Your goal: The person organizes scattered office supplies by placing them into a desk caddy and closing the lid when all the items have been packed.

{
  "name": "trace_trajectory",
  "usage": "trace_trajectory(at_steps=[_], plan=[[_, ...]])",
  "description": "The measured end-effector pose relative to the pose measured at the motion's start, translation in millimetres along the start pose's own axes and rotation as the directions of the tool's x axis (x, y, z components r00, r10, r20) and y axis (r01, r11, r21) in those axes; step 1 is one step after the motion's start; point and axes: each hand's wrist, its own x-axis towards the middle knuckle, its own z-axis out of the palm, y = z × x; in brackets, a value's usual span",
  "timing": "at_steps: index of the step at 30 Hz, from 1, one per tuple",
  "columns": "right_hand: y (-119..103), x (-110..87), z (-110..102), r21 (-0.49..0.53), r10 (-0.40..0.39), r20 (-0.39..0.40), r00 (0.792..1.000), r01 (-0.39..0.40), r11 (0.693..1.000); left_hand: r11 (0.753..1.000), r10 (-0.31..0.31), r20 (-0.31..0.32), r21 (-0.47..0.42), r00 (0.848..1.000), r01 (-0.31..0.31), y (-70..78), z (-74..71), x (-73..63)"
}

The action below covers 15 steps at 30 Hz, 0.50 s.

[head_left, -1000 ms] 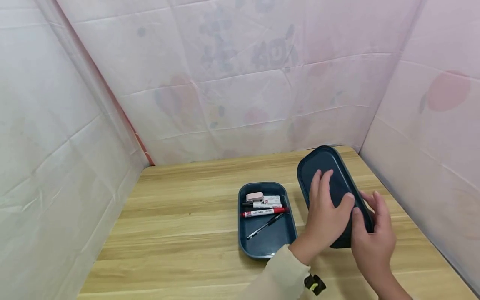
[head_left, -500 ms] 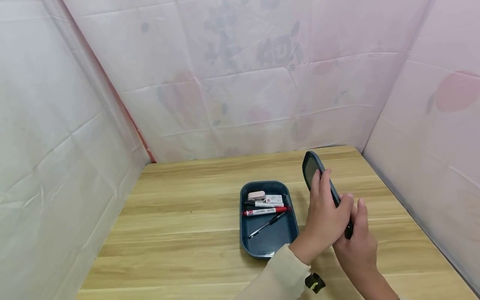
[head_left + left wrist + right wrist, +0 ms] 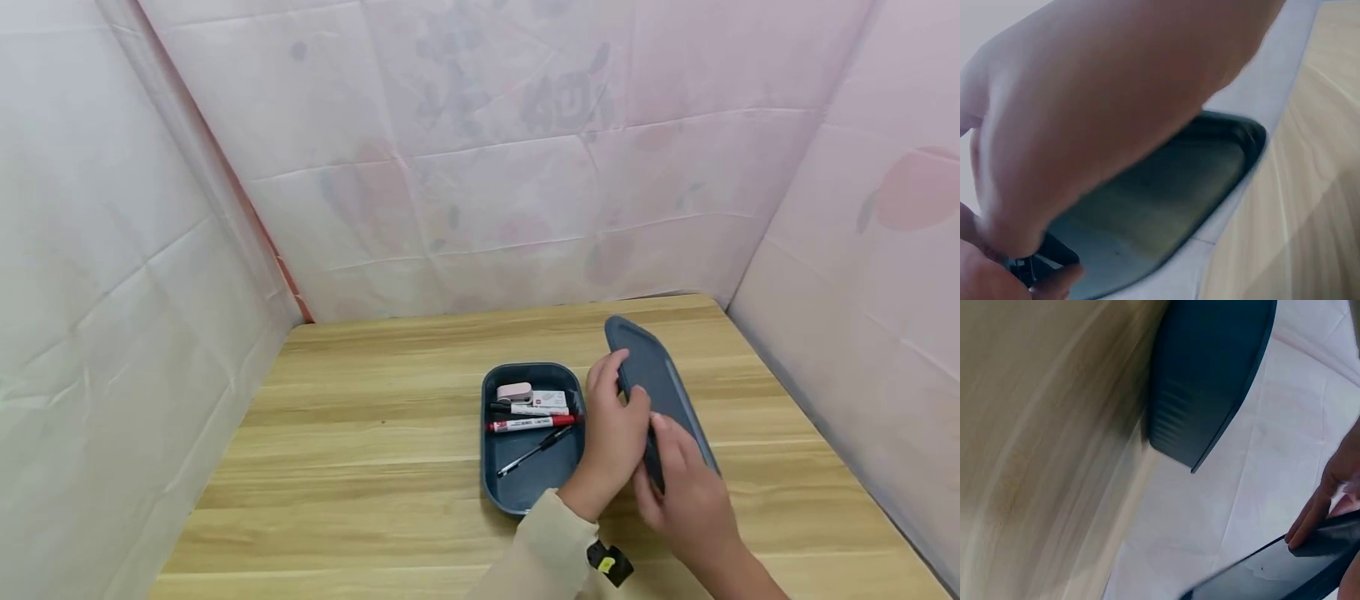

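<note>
A dark blue rectangular lid (image 3: 656, 371) is held tilted above the table, right of the matching blue box (image 3: 534, 492). My left hand (image 3: 611, 429) grips its near left edge, fingers spread along that side. Lower down, my right hand (image 3: 693, 504) holds the near end, thumb and fingers about the edge. The left wrist view shows the lid's rimmed face (image 3: 1166, 194) and a small dark flap (image 3: 1057, 250) by the fingertips. In the box lie a pink stapler (image 3: 514, 392), a small white box (image 3: 551, 399), a black-capped marker (image 3: 531, 409), a red marker (image 3: 531, 423) and a pen (image 3: 534, 452).
The wooden table (image 3: 360, 467) extends left of the box. Pale patterned sheets (image 3: 480, 200) hang behind it and along both sides. The box's outer wall (image 3: 1194, 419) stands close by in the right wrist view.
The lid has turned over through an edge-on position and now shows a lighter, greyer face. Both hands have shifted left and kept hold of it. The box and its contents have stayed put.
</note>
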Motion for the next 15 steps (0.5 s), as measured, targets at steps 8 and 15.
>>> trace_trajectory(at_steps=[8,15], plan=[[0,3.2,-9,0.225,0.257,0.292,0.921,-0.328,0.918,0.999,-0.045,-0.072,0.0,0.996,0.046,-2.8,-40.7,6.8],[15,11.9,-4,0.348,0.506,0.618,0.602,-0.786,0.511,0.984,-0.146,-0.102,-0.116,0.984,0.134,-7.1,-75.6,7.2]])
